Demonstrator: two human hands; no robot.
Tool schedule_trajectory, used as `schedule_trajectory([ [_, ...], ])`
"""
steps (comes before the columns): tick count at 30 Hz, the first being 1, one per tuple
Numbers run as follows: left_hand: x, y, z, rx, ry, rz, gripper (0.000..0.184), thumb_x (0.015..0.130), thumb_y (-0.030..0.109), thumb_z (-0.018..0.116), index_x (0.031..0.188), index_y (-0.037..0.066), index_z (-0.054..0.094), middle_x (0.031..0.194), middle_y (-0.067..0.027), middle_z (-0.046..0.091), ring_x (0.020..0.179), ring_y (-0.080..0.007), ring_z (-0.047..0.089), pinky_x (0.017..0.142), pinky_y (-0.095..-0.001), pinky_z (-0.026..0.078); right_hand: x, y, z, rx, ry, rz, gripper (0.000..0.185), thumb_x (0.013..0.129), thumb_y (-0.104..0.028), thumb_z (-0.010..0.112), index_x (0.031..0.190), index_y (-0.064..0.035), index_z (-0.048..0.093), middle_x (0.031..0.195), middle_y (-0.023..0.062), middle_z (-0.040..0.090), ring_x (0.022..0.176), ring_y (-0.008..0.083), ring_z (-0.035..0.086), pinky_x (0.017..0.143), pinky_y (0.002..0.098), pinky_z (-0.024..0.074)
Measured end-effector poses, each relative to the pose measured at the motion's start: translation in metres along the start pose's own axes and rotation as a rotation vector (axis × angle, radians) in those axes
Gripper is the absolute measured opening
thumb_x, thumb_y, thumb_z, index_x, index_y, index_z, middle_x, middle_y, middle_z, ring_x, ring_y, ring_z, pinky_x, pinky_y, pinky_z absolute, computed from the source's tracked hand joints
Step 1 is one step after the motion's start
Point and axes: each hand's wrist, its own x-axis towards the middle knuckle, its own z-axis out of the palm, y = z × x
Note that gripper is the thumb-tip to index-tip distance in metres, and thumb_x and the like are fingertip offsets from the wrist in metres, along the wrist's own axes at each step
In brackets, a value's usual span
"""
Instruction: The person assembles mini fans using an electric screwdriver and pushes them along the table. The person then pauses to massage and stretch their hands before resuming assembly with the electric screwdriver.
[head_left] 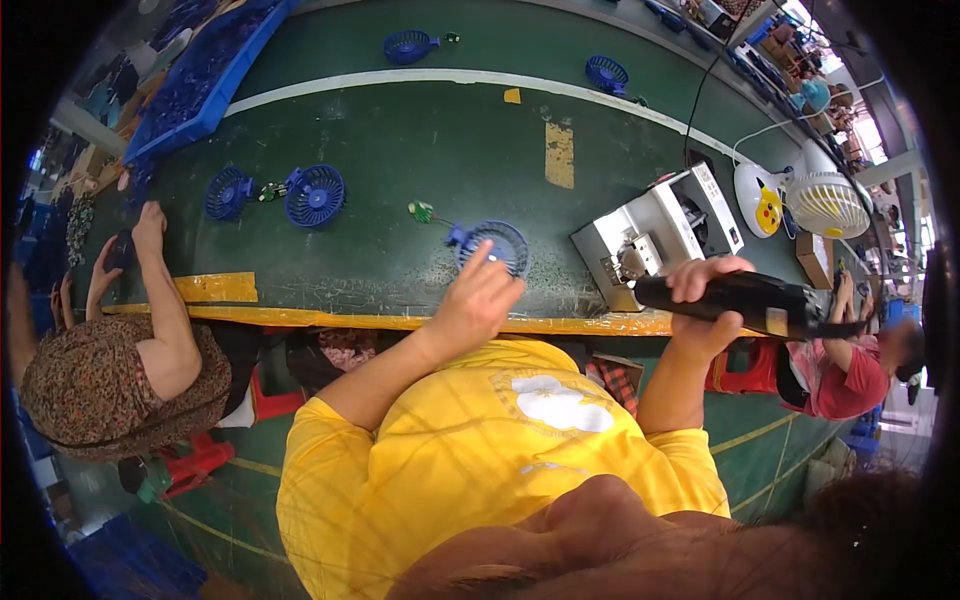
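Note:
My right hand point(706, 300) is wrapped round a black electric screwdriver point(755, 300), its tip pointing left toward a white metal box point(625, 235). The box looks like a screw feeder, with a shiny mechanism on its front. My left hand point(478, 305) is over a blue round fan housing point(508, 243) that lies on the green table near its front edge. Its fingers are curled and drawn together over the housing's middle; whatever they hold is hidden. A small green circuit board point(421, 211) is wired to that housing and lies to its upper left.
Two more blue fan housings point(315, 196) lie to the left, and others point(408, 46) stand beyond the white line. A blue tray point(205, 80) is at the far left. A small white fan point(828, 204) stands right of the feeder. Co-workers point(120, 375) sit on both sides.

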Motion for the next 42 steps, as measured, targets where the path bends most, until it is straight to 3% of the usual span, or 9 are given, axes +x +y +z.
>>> schedule_trajectory([
  [3, 0.000, 0.013, 0.008, -0.034, 0.020, 0.039, 0.026, 0.068, -0.004, 0.059, 0.093, 0.001, 0.064, 0.085, -0.0101, 0.058, 0.098, -0.0253, 0.056, 0.107, -0.0525, 0.029, 0.014, -0.005, 0.004, -0.155, -0.010, -0.075, 0.063, 0.077, -0.059, 0.065, 0.107, -0.0079, 0.043, 0.072, 0.0030, 0.048, 0.063, 0.0161, 0.049, 0.066, 0.0323, 0.0418],
  [9, 0.000, 0.018, 0.014, -0.071, -0.073, -0.020, 0.018, 0.069, 0.000, 0.062, 0.087, 0.001, 0.064, 0.100, -0.0138, 0.056, 0.105, -0.0288, 0.052, 0.104, -0.0537, 0.031, 0.018, 0.007, 0.010, -0.058, 0.007, 0.023, 0.053, 0.075, -0.039, 0.076, 0.103, -0.0042, 0.047, 0.073, 0.0085, 0.055, 0.065, 0.0204, 0.054, 0.067, 0.0359, 0.0459],
  [13, 0.005, 0.027, 0.014, -0.145, -0.079, -0.046, 0.016, 0.068, 0.008, 0.067, 0.082, 0.000, 0.064, 0.115, -0.0181, 0.053, 0.111, -0.0337, 0.050, 0.102, -0.0535, 0.034, 0.018, 0.009, 0.013, 0.016, 0.071, 0.090, 0.056, 0.075, -0.043, 0.075, 0.106, -0.0049, 0.047, 0.072, 0.0073, 0.055, 0.065, 0.0196, 0.054, 0.067, 0.0356, 0.0458],
  [20, 0.010, 0.023, 0.020, -0.167, -0.057, -0.064, 0.020, 0.064, 0.013, 0.072, 0.068, -0.003, 0.061, 0.111, -0.0189, 0.058, 0.109, -0.0327, 0.053, 0.098, -0.0517, 0.040, -0.008, 0.032, 0.030, -0.032, 0.040, 0.201, 0.066, 0.075, -0.057, 0.069, 0.108, -0.0053, 0.046, 0.070, 0.0045, 0.051, 0.062, 0.0173, 0.051, 0.065, 0.0342, 0.0445],
  [24, 0.012, 0.023, 0.018, -0.163, -0.081, -0.070, 0.021, 0.063, 0.014, 0.071, 0.071, -0.004, 0.064, 0.110, -0.0187, 0.058, 0.107, -0.0317, 0.052, 0.098, -0.0515, 0.039, -0.016, 0.043, 0.038, 0.139, 0.012, 0.211, 0.061, 0.069, -0.038, 0.081, 0.106, 0.0001, 0.049, 0.073, 0.0099, 0.057, 0.066, 0.0199, 0.057, 0.068, 0.0361, 0.0496],
  [28, 0.010, 0.022, 0.021, -0.161, -0.082, -0.065, 0.022, 0.064, 0.015, 0.070, 0.072, -0.004, 0.064, 0.110, -0.0184, 0.057, 0.107, -0.0313, 0.051, 0.099, -0.0512, 0.039, -0.022, 0.050, 0.039, 0.130, -0.039, 0.228, 0.060, 0.071, -0.036, 0.081, 0.105, 0.0002, 0.049, 0.075, 0.0099, 0.057, 0.069, 0.0191, 0.057, 0.069, 0.0346, 0.0498],
  [33, 0.009, 0.023, 0.022, -0.169, -0.067, -0.077, 0.021, 0.063, 0.014, 0.073, 0.070, -0.003, 0.063, 0.111, -0.0172, 0.058, 0.107, -0.0319, 0.053, 0.098, -0.0521, 0.040, -0.026, 0.062, 0.040, 0.222, -0.091, 0.303, 0.049, 0.071, -0.016, 0.082, 0.103, -0.0016, 0.048, 0.078, 0.0078, 0.057, 0.073, 0.0173, 0.057, 0.070, 0.0300, 0.0485],
  [41, 0.005, 0.022, 0.026, -0.151, -0.032, -0.042, 0.020, 0.062, 0.014, 0.073, 0.071, -0.001, 0.062, 0.112, -0.0160, 0.058, 0.106, -0.0311, 0.052, 0.092, -0.0483, 0.040, -0.031, 0.063, 0.031, 0.192, -0.203, 0.279, 0.053, 0.073, -0.017, 0.080, 0.112, -0.0003, 0.048, 0.080, 0.0072, 0.058, 0.076, 0.0160, 0.056, 0.069, 0.0286, 0.0477],
  [42, 0.004, 0.022, 0.025, -0.134, -0.036, -0.031, 0.019, 0.063, 0.013, 0.072, 0.072, -0.001, 0.062, 0.113, -0.0159, 0.058, 0.106, -0.0310, 0.052, 0.090, -0.0468, 0.041, -0.028, 0.056, 0.032, 0.173, -0.145, 0.282, 0.058, 0.074, -0.026, 0.080, 0.114, 0.0000, 0.047, 0.078, 0.0077, 0.058, 0.071, 0.0169, 0.058, 0.067, 0.0299, 0.0487],
])
